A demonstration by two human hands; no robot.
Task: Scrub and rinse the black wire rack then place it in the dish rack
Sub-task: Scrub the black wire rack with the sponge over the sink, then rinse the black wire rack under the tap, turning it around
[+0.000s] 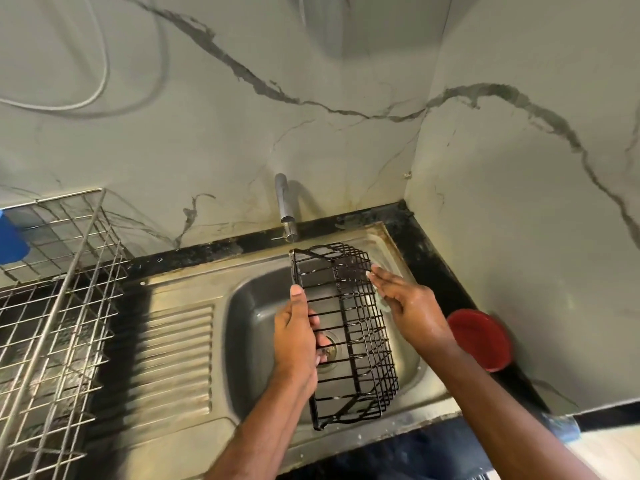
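Observation:
The black wire rack (349,327) hangs tilted over the steel sink basin (252,306), its far end just under the tap (285,209). My left hand (298,334) grips the rack's left rim, thumb on top and fingers through the wires. My right hand (405,303) lies flat against the rack's right side, fingers stretched out, with a pale scrub pad (382,301) partly showing under the palm. The silver dish rack (59,306) stands at the left on the counter.
A ribbed steel drainboard (176,355) lies between the basin and the dish rack. A red round lid or bowl (481,337) sits on the black counter at the right, against the marble wall. Something blue (12,240) is behind the dish rack at far left.

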